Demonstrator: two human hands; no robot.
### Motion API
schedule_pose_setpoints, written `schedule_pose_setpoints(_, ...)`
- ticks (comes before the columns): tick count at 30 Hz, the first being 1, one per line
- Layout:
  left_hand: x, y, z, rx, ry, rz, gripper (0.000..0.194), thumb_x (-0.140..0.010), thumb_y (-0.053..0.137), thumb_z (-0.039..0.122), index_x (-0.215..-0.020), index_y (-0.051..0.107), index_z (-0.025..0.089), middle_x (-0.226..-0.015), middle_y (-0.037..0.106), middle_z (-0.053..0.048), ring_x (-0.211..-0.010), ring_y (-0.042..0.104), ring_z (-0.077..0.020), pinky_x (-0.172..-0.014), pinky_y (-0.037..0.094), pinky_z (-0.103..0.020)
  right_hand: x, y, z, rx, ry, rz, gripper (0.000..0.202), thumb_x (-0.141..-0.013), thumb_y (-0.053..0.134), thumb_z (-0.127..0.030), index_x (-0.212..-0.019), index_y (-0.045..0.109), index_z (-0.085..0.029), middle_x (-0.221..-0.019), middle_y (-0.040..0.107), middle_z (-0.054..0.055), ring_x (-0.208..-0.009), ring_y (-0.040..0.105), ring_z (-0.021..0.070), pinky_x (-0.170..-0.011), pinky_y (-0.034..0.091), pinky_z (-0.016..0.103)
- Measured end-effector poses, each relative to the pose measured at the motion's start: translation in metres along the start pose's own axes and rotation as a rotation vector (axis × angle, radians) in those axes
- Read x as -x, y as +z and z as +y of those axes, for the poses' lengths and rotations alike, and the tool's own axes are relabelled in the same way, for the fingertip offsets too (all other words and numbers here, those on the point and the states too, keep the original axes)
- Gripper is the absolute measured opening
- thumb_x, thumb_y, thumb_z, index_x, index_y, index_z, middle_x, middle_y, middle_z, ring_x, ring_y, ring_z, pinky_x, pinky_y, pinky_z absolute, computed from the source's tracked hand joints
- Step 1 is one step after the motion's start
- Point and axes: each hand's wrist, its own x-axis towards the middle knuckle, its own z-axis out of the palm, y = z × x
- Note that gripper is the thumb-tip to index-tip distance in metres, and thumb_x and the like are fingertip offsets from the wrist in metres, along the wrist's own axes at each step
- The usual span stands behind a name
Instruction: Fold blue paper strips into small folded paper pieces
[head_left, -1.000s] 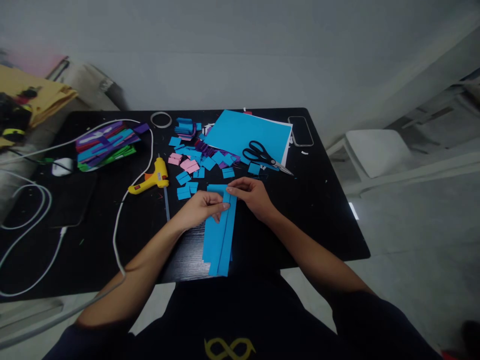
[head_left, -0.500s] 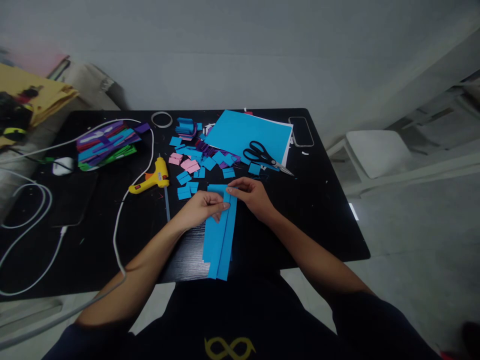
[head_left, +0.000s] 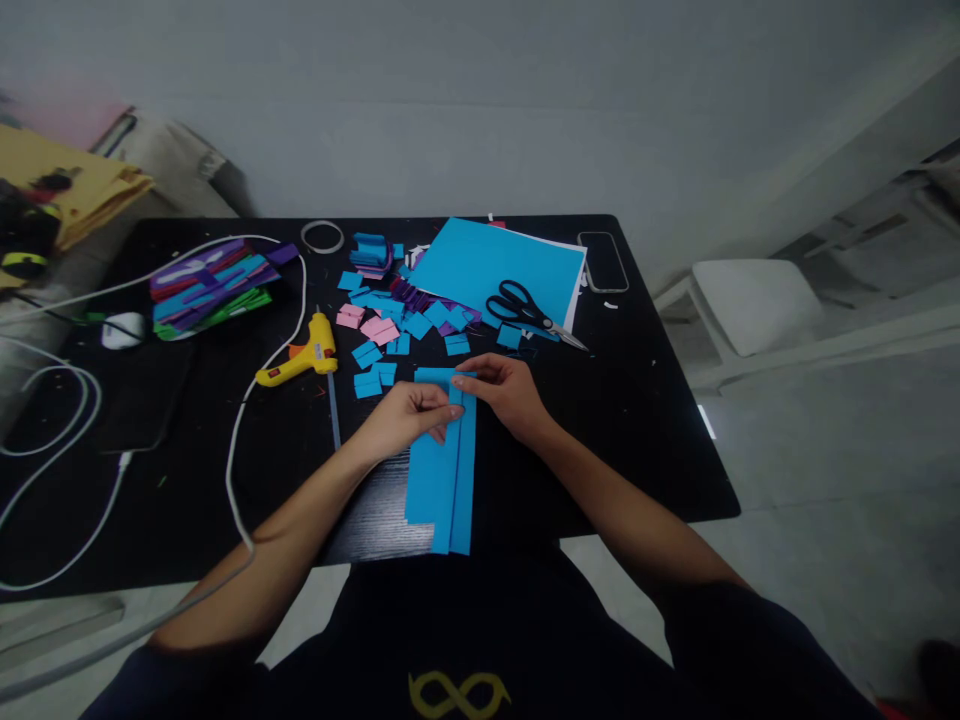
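A long folded strip of blue paper (head_left: 456, 480) lies lengthwise before me, its near end at the table's front edge. My left hand (head_left: 409, 415) pinches it from the left between thumb and fingers. At its far end, my right hand (head_left: 506, 390) grips the strip's right side, thumb and fingers closed on it. Beneath and to the left of the strip lies a wider piece of blue paper (head_left: 421, 490). Small folded blue paper pieces (head_left: 367, 383) and pink ones (head_left: 380, 330) are scattered just beyond my hands.
A yellow glue gun (head_left: 304, 352) with a glue stick lies at left near a white cable (head_left: 238, 450). Black-handled scissors (head_left: 525, 308) rest on blue sheets (head_left: 480, 265). A phone (head_left: 602, 262) lies at the far right, a bundle of coloured paper strips (head_left: 214, 285) at the far left.
The near end of the folded blue strip has swung to the right, so it now lies straighter. Both hands keep their hold in nearly the same place.
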Motion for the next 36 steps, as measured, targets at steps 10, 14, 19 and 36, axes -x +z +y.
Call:
schedule_pose_setpoints(10, 0.000, 0.001, -0.003, 0.044, 0.008, -0.009, 0.035, -0.077, 0.086, 0.042, -0.066, 0.066, 0.016, -0.058, 0.068, 0.000, -0.054, 0.067, -0.0129, -0.057, 0.059, -0.024, -0.001, -0.001, 0.001, 0.010, -0.014, -0.004, 0.030, -0.067, 0.091, -0.041, -0.087, 0.079, -0.022, -0.079, 0.076, 0.001, -0.072, 0.067, 0.0172, -0.070, 0.052, 0.032)
schedule_pose_setpoints(14, 0.000, 0.001, -0.002, 0.035, 0.000, -0.008, 0.036, -0.076, 0.087, 0.044, -0.068, 0.067, 0.016, -0.058, 0.069, 0.000, -0.054, 0.068, -0.0133, -0.057, 0.060, -0.025, 0.000, 0.000, 0.000, 0.001, -0.006, -0.002, 0.031, -0.066, 0.092, -0.040, -0.087, 0.079, -0.022, -0.077, 0.075, 0.001, -0.071, 0.067, 0.0165, -0.069, 0.052, 0.031)
schedule_pose_setpoints(19, 0.001, 0.000, 0.001, -0.017, 0.031, 0.004, 0.040, -0.079, 0.083, 0.050, -0.069, 0.067, 0.016, -0.060, 0.071, -0.002, -0.056, 0.069, -0.0156, -0.058, 0.059, -0.026, -0.001, 0.000, -0.001, -0.013, 0.011, -0.002, 0.031, -0.064, 0.093, -0.040, -0.086, 0.079, -0.021, -0.080, 0.077, 0.001, -0.075, 0.070, 0.0182, -0.075, 0.055, 0.032)
schedule_pose_setpoints(36, 0.001, -0.018, 0.001, -0.170, 0.419, 0.259, 0.018, -0.084, 0.082, 0.037, -0.087, 0.083, 0.020, -0.083, 0.076, -0.005, -0.072, 0.066, -0.0152, -0.065, 0.049, -0.025, -0.004, -0.004, -0.004, -0.129, 0.140, -0.230, 0.037, -0.060, 0.095, -0.030, -0.090, 0.075, -0.021, -0.073, 0.077, -0.004, -0.072, 0.073, 0.0150, -0.077, 0.057, 0.030)
